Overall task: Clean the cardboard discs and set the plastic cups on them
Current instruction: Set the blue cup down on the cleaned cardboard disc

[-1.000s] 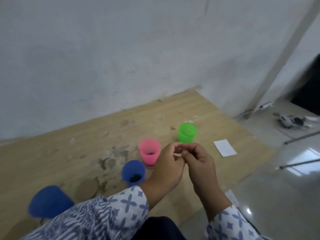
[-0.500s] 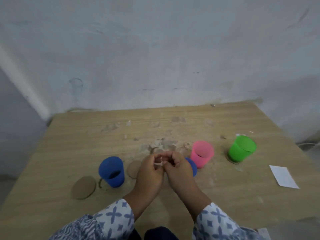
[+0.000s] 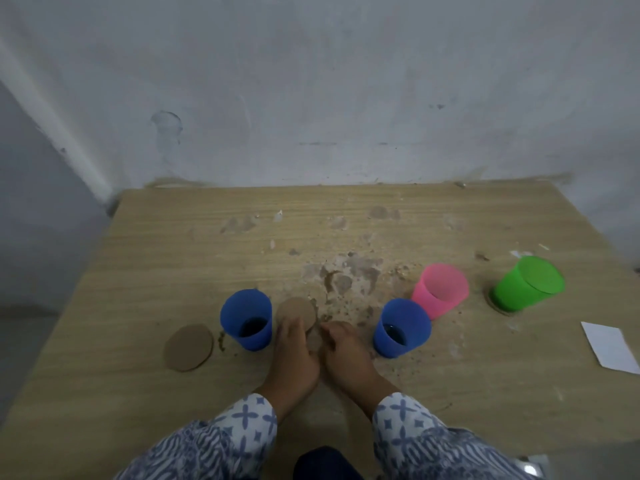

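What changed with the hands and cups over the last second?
Both hands came down from mid-air, where their fingertips met, to the table. The left hand now touches the middle cardboard disc; the right hand rests beside it. The left blue cup, right blue cup, pink cup, green cup and far-left disc stayed put.

Scuffed grey-white wall (image 3: 311,81) behind stained wooden table (image 3: 156,271)

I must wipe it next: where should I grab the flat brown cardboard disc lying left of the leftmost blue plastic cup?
Pinch the flat brown cardboard disc at its rim, coming from its left or near side. It lies flat on the wooden table, so probably only the edge offers a hold, and the blue plastic cup stands close on its right.
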`<state>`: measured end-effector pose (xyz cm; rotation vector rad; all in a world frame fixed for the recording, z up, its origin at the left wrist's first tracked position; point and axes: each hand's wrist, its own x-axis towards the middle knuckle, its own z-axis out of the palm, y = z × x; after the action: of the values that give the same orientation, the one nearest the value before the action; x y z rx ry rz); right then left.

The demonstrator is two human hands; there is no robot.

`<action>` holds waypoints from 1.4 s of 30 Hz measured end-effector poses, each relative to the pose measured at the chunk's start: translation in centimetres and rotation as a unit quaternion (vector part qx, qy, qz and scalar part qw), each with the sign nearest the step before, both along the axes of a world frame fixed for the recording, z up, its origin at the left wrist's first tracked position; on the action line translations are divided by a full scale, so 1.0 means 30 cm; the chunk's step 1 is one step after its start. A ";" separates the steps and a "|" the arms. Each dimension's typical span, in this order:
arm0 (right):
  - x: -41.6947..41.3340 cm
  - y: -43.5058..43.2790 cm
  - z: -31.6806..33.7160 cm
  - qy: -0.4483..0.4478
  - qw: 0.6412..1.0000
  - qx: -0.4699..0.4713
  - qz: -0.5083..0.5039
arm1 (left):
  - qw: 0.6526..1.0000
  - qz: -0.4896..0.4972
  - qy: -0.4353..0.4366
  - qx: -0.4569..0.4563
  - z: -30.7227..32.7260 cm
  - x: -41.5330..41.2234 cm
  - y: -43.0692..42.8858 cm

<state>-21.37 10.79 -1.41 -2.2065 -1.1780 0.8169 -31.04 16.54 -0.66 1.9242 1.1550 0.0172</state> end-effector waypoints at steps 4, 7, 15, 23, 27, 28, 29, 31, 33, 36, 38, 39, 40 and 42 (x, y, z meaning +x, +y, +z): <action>0.004 0.006 -0.037 -0.089 0.993 -0.028 0.066 | 1.000 0.007 0.022 -0.012 -0.016 0.018 0.030; 0.007 0.017 -0.055 -0.138 0.985 -0.035 0.093 | 0.999 0.021 0.028 -0.016 -0.026 0.035 0.042; 0.022 0.028 -0.079 -0.164 0.975 -0.079 0.125 | 0.996 0.067 0.039 -0.033 -0.042 0.076 0.053; 0.010 -0.005 -0.088 -0.156 0.981 -0.060 0.096 | 0.998 0.057 0.016 -0.027 -0.048 0.086 0.053; 0.007 -0.030 -0.080 -0.158 0.983 -0.063 0.065 | 0.999 0.043 0.012 -0.012 -0.041 0.100 0.049; 0.004 -0.038 -0.085 -0.157 0.984 -0.060 0.059 | 0.999 0.039 0.014 -0.004 -0.039 0.103 0.047; 0.001 -0.045 -0.087 -0.151 0.986 -0.054 0.050 | 0.999 0.034 0.013 0.004 -0.037 0.106 0.045; -0.008 -0.058 -0.102 -0.149 0.988 -0.035 0.025 | 1.000 0.026 -0.004 0.005 -0.038 0.113 0.042; -0.013 -0.072 -0.111 -0.161 0.987 -0.021 0.005 | 1.000 0.016 -0.017 0.001 -0.041 0.119 0.039; -0.023 -0.080 -0.108 -0.166 0.985 -0.048 0.006 | 1.000 -0.011 -0.012 0.023 -0.049 0.122 0.041; -0.025 -0.082 -0.117 -0.178 0.983 -0.046 0.000 | 0.998 -0.036 -0.011 0.055 -0.055 0.120 0.046; -0.025 -0.079 -0.119 -0.183 0.982 -0.046 -0.006 | 0.996 -0.052 -0.006 0.071 -0.058 0.119 0.050; -0.028 -0.079 -0.128 -0.182 0.982 -0.056 -0.007 | 0.994 -0.069 0.001 0.086 -0.062 0.117 0.054; -0.029 -0.075 -0.136 -0.181 0.981 -0.068 -0.009 | 0.989 -0.096 0.014 0.111 -0.069 0.115 0.062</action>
<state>-22.25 8.54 -5.49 -2.5520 -1.2980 0.5127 -27.59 18.41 -2.72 2.2340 1.0160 0.0151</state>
